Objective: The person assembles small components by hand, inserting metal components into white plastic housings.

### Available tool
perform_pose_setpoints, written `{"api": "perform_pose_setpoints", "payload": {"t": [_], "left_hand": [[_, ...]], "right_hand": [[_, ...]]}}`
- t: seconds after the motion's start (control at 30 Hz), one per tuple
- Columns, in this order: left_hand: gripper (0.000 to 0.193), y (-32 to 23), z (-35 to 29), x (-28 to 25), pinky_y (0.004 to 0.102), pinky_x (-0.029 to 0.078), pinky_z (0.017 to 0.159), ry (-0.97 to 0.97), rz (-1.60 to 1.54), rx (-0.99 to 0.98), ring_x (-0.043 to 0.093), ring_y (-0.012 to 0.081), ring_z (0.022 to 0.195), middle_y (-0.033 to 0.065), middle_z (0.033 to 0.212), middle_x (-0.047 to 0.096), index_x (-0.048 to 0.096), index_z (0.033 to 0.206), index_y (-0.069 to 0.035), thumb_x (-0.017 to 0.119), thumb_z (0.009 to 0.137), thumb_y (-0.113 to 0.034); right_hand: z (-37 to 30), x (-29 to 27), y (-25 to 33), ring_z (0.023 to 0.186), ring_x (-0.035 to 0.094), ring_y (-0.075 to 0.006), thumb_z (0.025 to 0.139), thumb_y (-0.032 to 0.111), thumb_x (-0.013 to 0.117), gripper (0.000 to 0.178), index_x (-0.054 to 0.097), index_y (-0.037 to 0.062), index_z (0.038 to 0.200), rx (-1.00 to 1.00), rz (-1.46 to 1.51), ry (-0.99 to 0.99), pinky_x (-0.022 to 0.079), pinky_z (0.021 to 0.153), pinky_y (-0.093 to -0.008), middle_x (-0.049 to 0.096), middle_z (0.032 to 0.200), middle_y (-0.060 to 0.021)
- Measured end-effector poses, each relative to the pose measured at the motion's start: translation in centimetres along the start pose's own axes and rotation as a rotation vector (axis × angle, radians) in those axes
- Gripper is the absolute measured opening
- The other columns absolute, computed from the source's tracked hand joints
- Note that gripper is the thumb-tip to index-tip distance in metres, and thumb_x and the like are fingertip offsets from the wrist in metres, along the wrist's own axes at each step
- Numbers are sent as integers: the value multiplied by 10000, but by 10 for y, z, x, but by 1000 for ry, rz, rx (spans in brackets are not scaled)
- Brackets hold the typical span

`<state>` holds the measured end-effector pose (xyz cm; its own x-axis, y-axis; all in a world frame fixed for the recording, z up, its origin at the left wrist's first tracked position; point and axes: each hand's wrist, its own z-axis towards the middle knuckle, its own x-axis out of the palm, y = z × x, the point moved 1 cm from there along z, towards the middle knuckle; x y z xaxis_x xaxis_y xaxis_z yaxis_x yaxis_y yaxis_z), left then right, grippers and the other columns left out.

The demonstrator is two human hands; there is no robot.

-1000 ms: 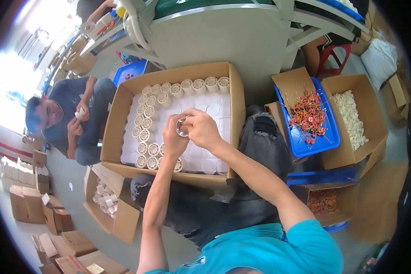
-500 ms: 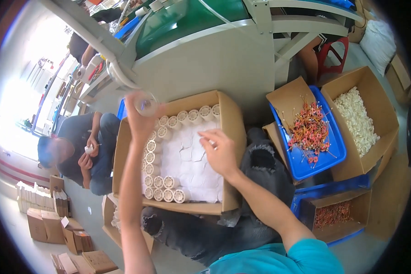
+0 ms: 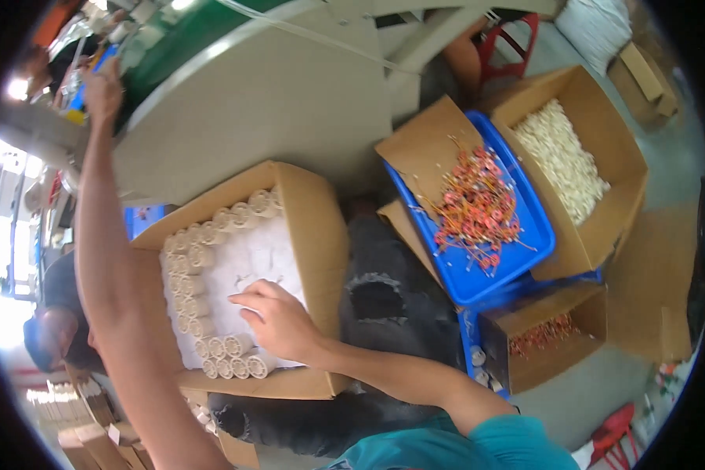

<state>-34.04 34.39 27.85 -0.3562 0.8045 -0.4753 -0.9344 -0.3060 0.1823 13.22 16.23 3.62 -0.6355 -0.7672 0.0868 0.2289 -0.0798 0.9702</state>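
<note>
My left hand point(image 3: 104, 90) is stretched far out at the upper left, beside the green conveyor belt point(image 3: 182, 59). It is small and blurred there, and its fingers cannot be made out. My right hand point(image 3: 280, 319) hovers over the cardboard box point(image 3: 315, 227) at my lap, its fingers loosely bent and apart, with nothing visible in them. White paper lining point(image 3: 239, 258) covers the bottom of that box. Along its far and left sides and in the near left corner stand several cream round plastic parts point(image 3: 235, 345) in rows.
To the right a blue tray point(image 3: 534, 235) holds a tangle of red-orange wired parts point(image 3: 478, 204). Beside it is a carton of small cream pieces point(image 3: 560, 157). A smaller carton point(image 3: 517, 372) with reddish parts stands nearer. Another person point(image 3: 55, 329) sits at the left.
My left hand has gone from above the box, where it held a round whitish part, up and left to the belt. My right hand has moved nearer me over the box. The view has turned.
</note>
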Motion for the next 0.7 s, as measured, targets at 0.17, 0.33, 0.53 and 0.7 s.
{"api": "perform_pose_setpoints", "payload": {"t": [0.17, 0.33, 0.53, 0.7], "left_hand": [[600, -132, -78, -37, 521, 299, 1084, -137, 191, 88, 372, 442, 1338, 292, 1391, 448, 423, 1391, 17, 557, 970, -388], [570, -217, -252, -91, 536, 261, 1117, 153, -133, 15, 354, 412, 1348, 214, 1459, 411, 449, 1382, -23, 688, 877, -135], [648, -294, -407, -89, 576, 227, 1137, 879, -433, -294, 184, 436, 1443, 241, 1569, 195, 369, 1465, -76, 606, 936, -365], [636, -322, -406, -84, 552, 227, 1131, 857, -273, -102, 216, 379, 1438, 168, 1558, 235, 347, 1463, -105, 592, 932, -356]], "right_hand": [[-7, -19, -19, 948, 614, -299, 875, 41, 617, 257, 683, 33, 1123, 54, -62, -74, 492, 838, -375, 618, 1052, -129], [7, -36, -1, 867, 642, -213, 879, 27, 613, 248, 706, 54, 1107, -19, 30, -194, 522, 750, -320, 651, 1053, -112], [29, -159, 9, 877, 662, -173, 847, 34, 689, 220, 724, 10, 1062, -216, -337, -419, 526, 766, -288, 706, 972, -117], [-4, -306, -30, 888, 648, -376, 765, 55, 647, 221, 737, 21, 964, 61, -1334, -253, 520, 792, -451, 657, 934, -249]]}}
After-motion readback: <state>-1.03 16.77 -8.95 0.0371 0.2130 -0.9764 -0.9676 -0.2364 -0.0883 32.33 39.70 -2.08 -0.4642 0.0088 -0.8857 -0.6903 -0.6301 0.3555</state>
